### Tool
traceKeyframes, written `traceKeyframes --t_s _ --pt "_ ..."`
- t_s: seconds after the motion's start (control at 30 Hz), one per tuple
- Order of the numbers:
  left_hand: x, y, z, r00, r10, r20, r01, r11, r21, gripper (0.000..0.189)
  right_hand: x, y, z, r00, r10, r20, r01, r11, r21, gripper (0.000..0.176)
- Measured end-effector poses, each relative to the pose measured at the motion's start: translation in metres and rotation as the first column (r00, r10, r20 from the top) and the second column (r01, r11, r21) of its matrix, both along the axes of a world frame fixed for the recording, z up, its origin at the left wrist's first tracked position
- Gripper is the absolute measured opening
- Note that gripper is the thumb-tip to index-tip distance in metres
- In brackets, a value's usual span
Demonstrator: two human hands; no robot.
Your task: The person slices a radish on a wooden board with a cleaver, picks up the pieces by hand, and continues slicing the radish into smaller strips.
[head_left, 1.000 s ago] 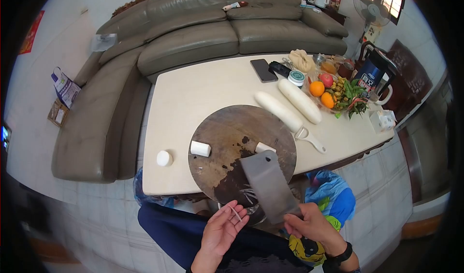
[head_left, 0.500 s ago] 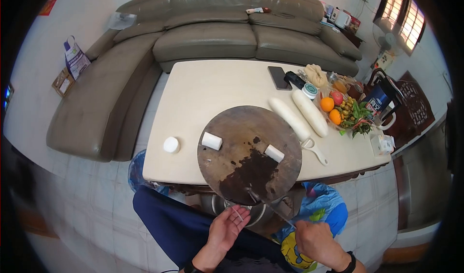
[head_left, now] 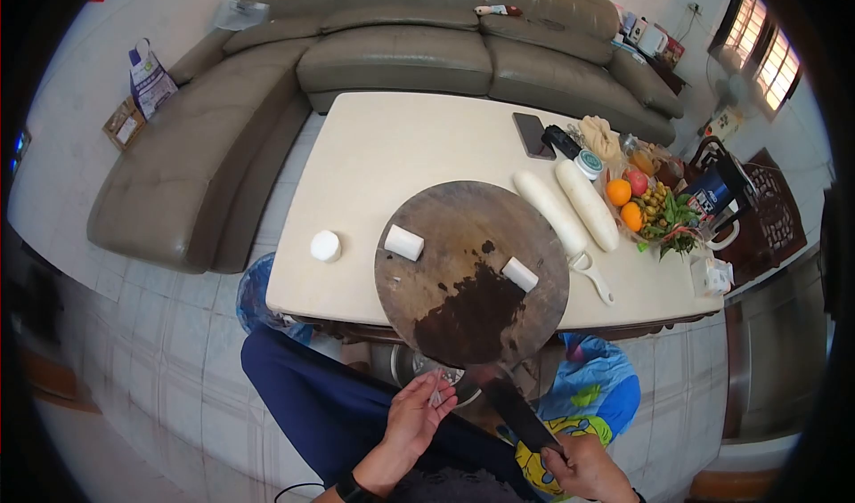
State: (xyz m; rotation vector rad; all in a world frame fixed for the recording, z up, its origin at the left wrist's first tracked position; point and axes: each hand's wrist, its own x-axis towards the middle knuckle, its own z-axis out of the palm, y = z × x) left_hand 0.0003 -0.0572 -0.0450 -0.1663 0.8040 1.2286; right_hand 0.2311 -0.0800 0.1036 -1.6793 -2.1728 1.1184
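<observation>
My right hand [head_left: 584, 469] is wrapped round the handle of a dark-bladed cleaver [head_left: 517, 412], whose tip is near the board's front edge. To its left, my left hand [head_left: 417, 411] is closed, its fingertips pinching a thin whitish strip [head_left: 436, 391] over a metal basin [head_left: 467, 391]. Beyond both hands lies a round wooden chopping board [head_left: 427, 280] with a dark wet patch. On the board sit two cut white radish pieces, one on the left [head_left: 404, 243] and one on the right [head_left: 520, 274].
Two whole white radishes [head_left: 550, 211] and a white peeler [head_left: 593, 279] lie right of the board on the pale table [head_left: 356, 165]. Fruit [head_left: 631, 214], a phone [head_left: 533, 136] and an electric kettle [head_left: 714, 190] stand farther right. A white round piece [head_left: 325, 246] sits left.
The cleaver has turned from edge-on to show its broad side, and my right hand has lowered slightly. My left fingers have curled from an open palm into a pinch. The view has shifted a little.
</observation>
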Motion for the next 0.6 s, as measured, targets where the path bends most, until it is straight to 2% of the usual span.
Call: traceKeyframes --t_s 0.03,0.07,0.13,0.17,0.23,0.27,0.3,0.37,0.47,0.53,0.57,0.6 --pt "0.000 -0.001 -0.009 1.000 -0.010 -0.027 0.009 0.999 -0.045 0.018 0.001 0.000 0.004 0.995 -0.101 -0.017 0.097 0.979 -0.178 0.013" --pt "0.001 0.000 -0.020 0.999 -0.018 -0.030 0.016 0.999 -0.052 0.018 0.002 -0.002 0.002 0.994 -0.109 -0.019 0.104 0.977 -0.185 0.013" --pt "0.002 0.006 -0.050 0.989 -0.080 -0.125 0.066 0.992 -0.109 0.024 0.005 -0.006 -0.001 0.978 -0.126 -0.167 0.101 0.983 -0.151 0.016" --pt "0.002 0.012 -0.063 0.987 -0.093 -0.128 0.078 0.990 -0.115 0.024 0.007 -0.008 -0.004 0.976 -0.139 -0.170 0.113 0.981 -0.156 0.016" --pt "0.006 0.028 -0.090 0.943 -0.197 -0.268 0.108 0.943 -0.314 0.032 0.012 -0.013 -0.010 0.968 -0.149 -0.201 0.121 0.982 -0.142 0.020" --pt "0.006 0.033 -0.111 0.940 -0.212 -0.267 0.122 0.941 -0.316 0.032 0.015 -0.014 -0.013 0.966 -0.164 -0.201 0.136 0.980 -0.144 0.020" --pt "0.002 0.037 -0.133 0.921 -0.275 -0.274 0.172 0.922 -0.346 0.035 0.017 -0.015 -0.016 0.954 -0.205 -0.218 0.161 0.966 -0.200 0.016" --pt "-0.003 0.038 -0.146 0.894 -0.351 -0.279 0.232 0.894 -0.383 0.037 0.022 -0.019 -0.022 0.937 -0.260 -0.234 0.197 0.945 -0.262 0.012" --pt "-0.004 0.036 -0.140 0.904 -0.307 -0.299 0.194 0.915 -0.353 0.038 0.029 -0.024 -0.025 0.914 -0.301 -0.273 0.227 0.935 -0.273 0.014" --pt "-0.008 0.034 -0.111 0.935 -0.205 -0.290 0.124 0.953 -0.275 0.035 0.029 -0.021 -0.021 0.871 -0.385 -0.304 0.274 0.896 -0.350 0.016" --pt "-0.013 0.032 -0.095 0.932 -0.211 -0.296 0.127 0.952 -0.278 0.035 0.030 -0.022 -0.023 0.867 -0.390 -0.310 0.276 0.894 -0.354 0.016" --pt "-0.019 0.031 -0.077 0.886 -0.327 -0.329 0.290 0.944 -0.157 0.029 0.034 -0.022 -0.025 0.848 -0.422 -0.321 0.288 0.875 -0.388 0.013"
